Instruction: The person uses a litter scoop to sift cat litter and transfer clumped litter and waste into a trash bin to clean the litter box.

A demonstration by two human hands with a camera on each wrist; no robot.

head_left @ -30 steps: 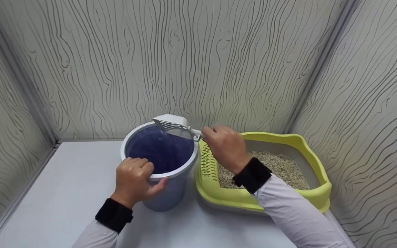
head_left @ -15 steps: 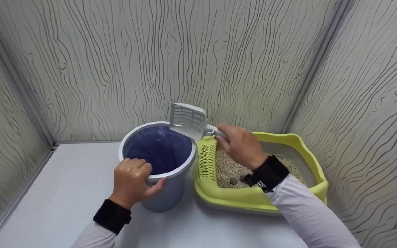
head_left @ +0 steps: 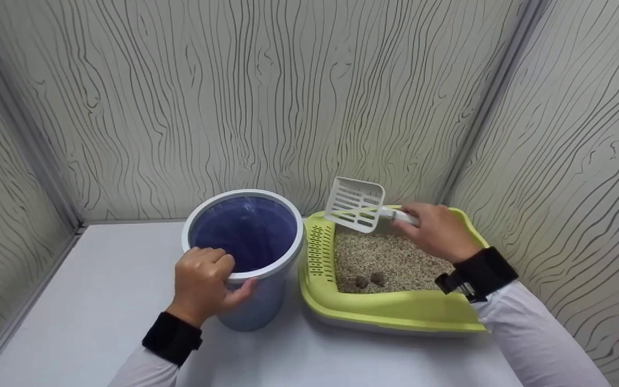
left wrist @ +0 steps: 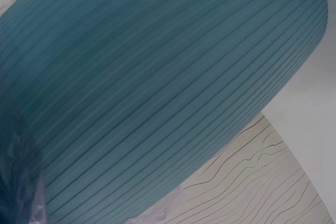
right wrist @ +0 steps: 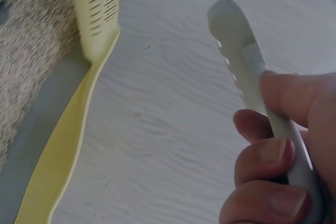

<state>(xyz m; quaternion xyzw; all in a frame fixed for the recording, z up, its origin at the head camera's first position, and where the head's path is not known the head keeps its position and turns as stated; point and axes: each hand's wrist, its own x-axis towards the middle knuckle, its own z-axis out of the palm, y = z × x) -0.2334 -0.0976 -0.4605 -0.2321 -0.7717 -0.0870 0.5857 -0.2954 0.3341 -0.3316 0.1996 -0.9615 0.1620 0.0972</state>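
Observation:
My right hand [head_left: 438, 231] grips the handle of a white slotted litter scoop [head_left: 356, 203], held above the back left part of a yellow-rimmed litter box [head_left: 395, 309]. No clump shows on the scoop. Two dark round clumps [head_left: 377, 278] lie on the litter [head_left: 395, 255] near the box's front wall. My left hand [head_left: 202, 282] grips the front rim of a blue bin [head_left: 253, 306], its thumb outside and the fingers over the edge. A dark blue bag [head_left: 245, 231] lines the bin. In the right wrist view, fingers curl round the scoop handle [right wrist: 294, 166]. The left wrist view shows the bin's ribbed wall [left wrist: 157, 87].
Bin and box stand side by side on a white table [head_left: 94, 306]. Behind them rises a wood-grain patterned wall [head_left: 223, 107], with more panels at left and right. The box's left ledge [head_left: 317, 252] is perforated.
My right hand has carried the scoop from over the bin rightward to above the litter box, turning its slotted face into view. The clumps are now uncovered. My left hand stays on the rim.

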